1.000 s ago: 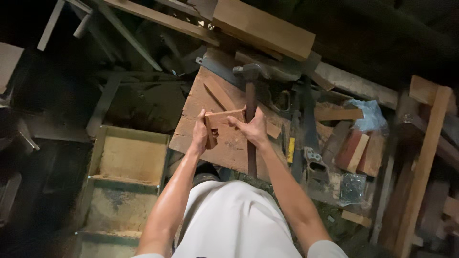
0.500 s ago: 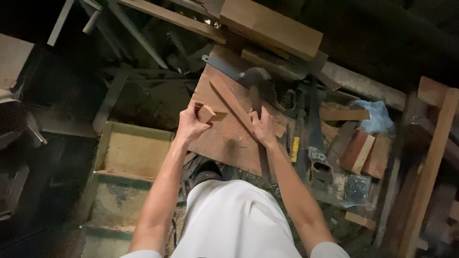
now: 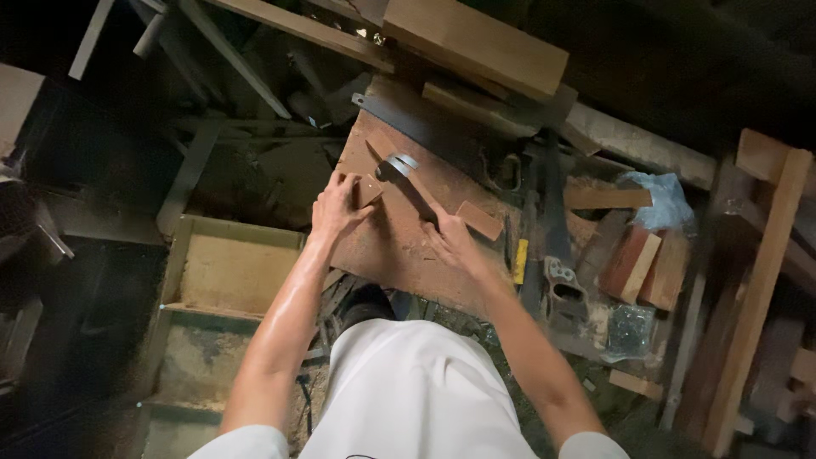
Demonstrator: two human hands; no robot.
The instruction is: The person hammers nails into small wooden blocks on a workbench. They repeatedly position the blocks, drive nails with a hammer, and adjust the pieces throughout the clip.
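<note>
A large reddish-brown wooden board (image 3: 399, 246) serves as the desk surface at centre frame. At 12 o'clock from it, a thick light timber block (image 3: 476, 42) lies diagonally across the clutter. At 9 o'clock, lower down, stands an open wooden crate (image 3: 229, 272) holding sawdust. At 3 o'clock, a long pale timber post (image 3: 756, 289) runs upright along the frame edge, with a blue plastic bag (image 3: 659, 200) and two short reddish wood blocks (image 3: 633, 263) between post and board. A handsaw (image 3: 450, 136) lies across the far end of the board, blade toward 10 o'clock.

A narrow wooden strip (image 3: 404, 178) lies diagonally on the board, crossed near its far end by a curved metal piece (image 3: 398, 163).

The left hand (image 3: 333, 208) has its fingers clamped on a small wooden piece (image 3: 368, 190), pressed against the board at 9 o'clock from the strip. The right hand (image 3: 450, 242) rests on the near end of the strip, fingers together and bearing down; a short wooden offcut (image 3: 478, 220) lies just beside it at 1 o'clock.
</note>
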